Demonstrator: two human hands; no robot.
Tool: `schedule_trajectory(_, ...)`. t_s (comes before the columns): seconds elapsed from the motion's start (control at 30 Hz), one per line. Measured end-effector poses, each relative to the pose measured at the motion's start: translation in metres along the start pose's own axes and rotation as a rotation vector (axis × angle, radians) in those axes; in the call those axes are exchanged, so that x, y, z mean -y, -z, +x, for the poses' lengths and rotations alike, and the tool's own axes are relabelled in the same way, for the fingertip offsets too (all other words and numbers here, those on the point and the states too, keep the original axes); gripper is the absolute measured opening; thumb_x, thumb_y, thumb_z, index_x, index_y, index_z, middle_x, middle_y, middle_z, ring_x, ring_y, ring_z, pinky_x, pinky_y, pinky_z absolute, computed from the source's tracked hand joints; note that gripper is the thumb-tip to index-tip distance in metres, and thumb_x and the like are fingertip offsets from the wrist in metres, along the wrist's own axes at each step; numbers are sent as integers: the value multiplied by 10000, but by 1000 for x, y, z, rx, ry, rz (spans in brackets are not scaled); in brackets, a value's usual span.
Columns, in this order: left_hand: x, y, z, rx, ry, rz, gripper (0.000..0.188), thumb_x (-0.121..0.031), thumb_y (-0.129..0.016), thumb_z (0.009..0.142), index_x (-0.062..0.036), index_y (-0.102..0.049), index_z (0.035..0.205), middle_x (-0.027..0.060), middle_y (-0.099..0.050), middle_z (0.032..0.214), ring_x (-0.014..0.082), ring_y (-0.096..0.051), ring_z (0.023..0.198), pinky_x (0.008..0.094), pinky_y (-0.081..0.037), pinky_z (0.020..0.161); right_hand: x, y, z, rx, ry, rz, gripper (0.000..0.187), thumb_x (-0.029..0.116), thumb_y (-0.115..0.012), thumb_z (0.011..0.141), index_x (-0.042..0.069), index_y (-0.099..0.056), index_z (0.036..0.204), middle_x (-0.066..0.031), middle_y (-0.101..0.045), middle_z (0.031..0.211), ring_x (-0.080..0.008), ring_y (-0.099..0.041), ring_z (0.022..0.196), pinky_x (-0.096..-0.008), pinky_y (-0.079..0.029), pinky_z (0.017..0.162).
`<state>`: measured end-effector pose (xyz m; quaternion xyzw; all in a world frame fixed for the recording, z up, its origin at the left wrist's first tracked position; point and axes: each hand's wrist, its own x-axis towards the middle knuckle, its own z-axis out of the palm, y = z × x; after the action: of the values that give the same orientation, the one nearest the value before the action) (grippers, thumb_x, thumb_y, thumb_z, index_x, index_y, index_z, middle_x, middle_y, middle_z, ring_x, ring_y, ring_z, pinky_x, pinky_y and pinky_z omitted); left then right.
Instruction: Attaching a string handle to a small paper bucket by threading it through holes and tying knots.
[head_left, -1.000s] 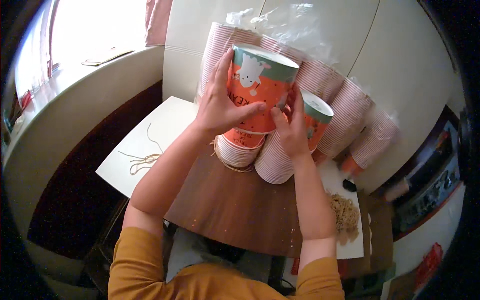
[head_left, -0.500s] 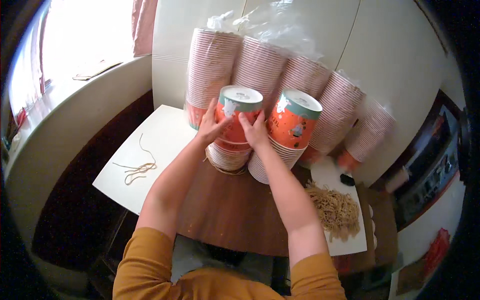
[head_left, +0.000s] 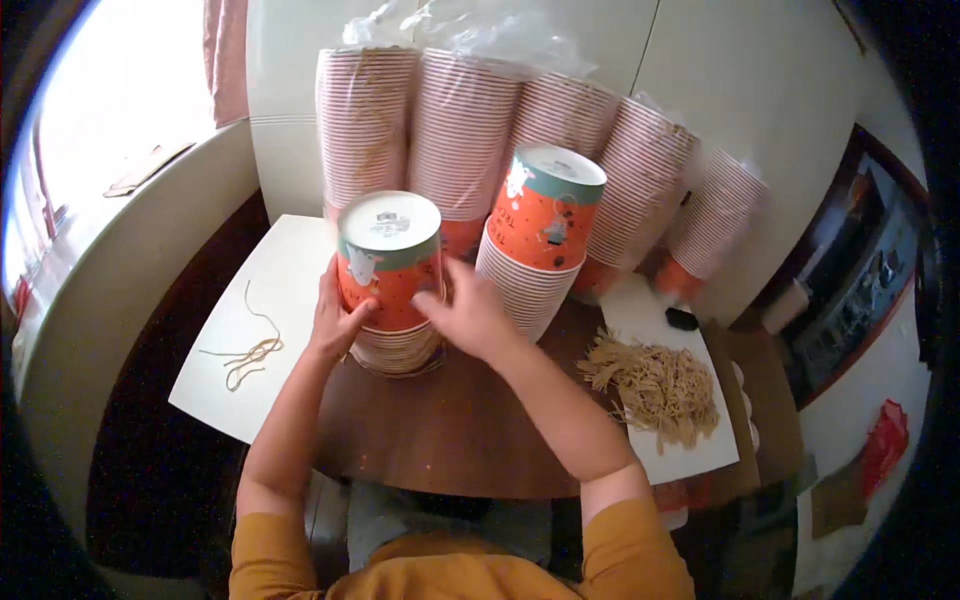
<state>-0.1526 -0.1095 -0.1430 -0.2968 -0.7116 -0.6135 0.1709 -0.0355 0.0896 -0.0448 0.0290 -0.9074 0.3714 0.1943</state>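
An upside-down stack of orange paper buckets (head_left: pixel 390 262), with a green band and a white base on top, stands on the brown table. My left hand (head_left: pixel 338 318) wraps round its left side, thumb on the front. On the opposite side, my right hand (head_left: pixel 470 310) grips the stack, its far fingers partly hidden behind it. Lower down, the nested pale rims show, with tan string around the bottom of the stack. Just right of my right hand is a second inverted bucket stack (head_left: pixel 545 215), which neither hand touches.
Tall plastic-wrapped bucket stacks (head_left: pixel 465 140) line the back wall. Loose tan strings (head_left: pixel 250 350) lie on a white board (head_left: pixel 215 385) at left. At right, a heap of tan strings (head_left: pixel 665 390) and a small black object (head_left: pixel 682 319) rest on another white board (head_left: pixel 700 462).
Between my hands, the bucket stack has come closer and to the left, away from the second stack. My hands have moved lower on its sides. The whole view has also shifted slightly.
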Motion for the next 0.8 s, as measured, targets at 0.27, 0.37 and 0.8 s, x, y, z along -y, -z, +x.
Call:
schedule_trajectory(0.27, -45, 11, -1, -61, -185, 442, 1099, -491, -767, 641, 12, -182, 1423, 245, -304, 1407, 390, -281, 1315, 470, -242, 1084, -10, 141, 39, -729, 474, -826, 341, 193, -716, 733, 15, -608, 1003, -155, -621, 1013, -326, -583, 933, -413, -458, 842)
schedule_trajectory(0.37, -94, -9, 35, -124, -429, 611, 962, -500, -745, 654, -71, -310, 1397, 237, -299, 1412, 386, -285, 1314, 506, -217, 1086, -33, 159, 51, -460, 398, -764, 334, 190, -729, 717, 4, -601, 963, -159, -622, 984, -323, -594, 926, -398, -466, 823)
schedule_trajectory(0.8, -111, -24, 51, 113, -670, 804, 435, -356, -728, 639, -156, -645, 1016, 43, -620, 1072, 264, -552, 1045, 491, -319, 1003, -8, 194, 74, -597, 396, -496, 297, 182, -732, 731, -7, -621, 932, -121, -673, 862, -215, -644, 797, -323, -506, 728)
